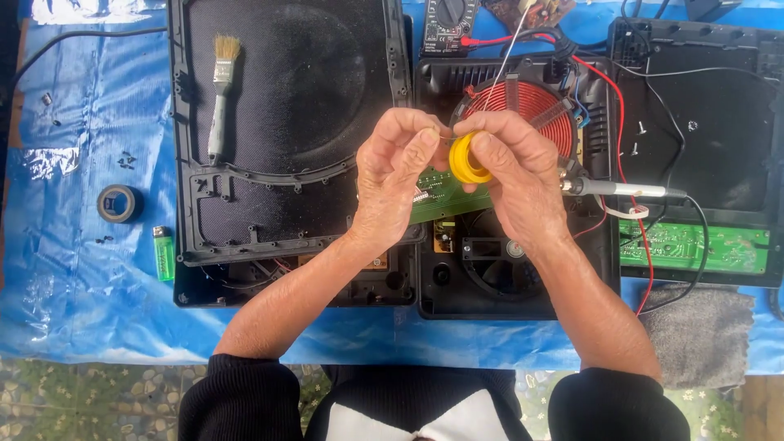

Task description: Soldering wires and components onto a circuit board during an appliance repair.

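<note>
Yellow solder spool [467, 160] pinched in right hand [514, 184], above the opened induction cooker [514, 245]; left hand [392, 175] closed on the thin wire end, seemingly drawing out a length. Next likely needs a steady pull. Soldering iron [621, 189] just right, red coil [523, 106] behind, brush [220, 90] far left, tape roll [119, 203] and lighter [163, 253] on desk [73, 310]. Red leads crowding the right.

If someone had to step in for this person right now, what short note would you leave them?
Right hand: grips a small yellow spool of solder wire.
Left hand: fingertips pinch at the spool's edge, apparently at the wire end.
Below: opened black induction cooker, red copper coil and green circuit board exposed. Soldering iron lies on its right side.
Done: cover off.
Left: soldering, judging by the tools; closing up.
</note>
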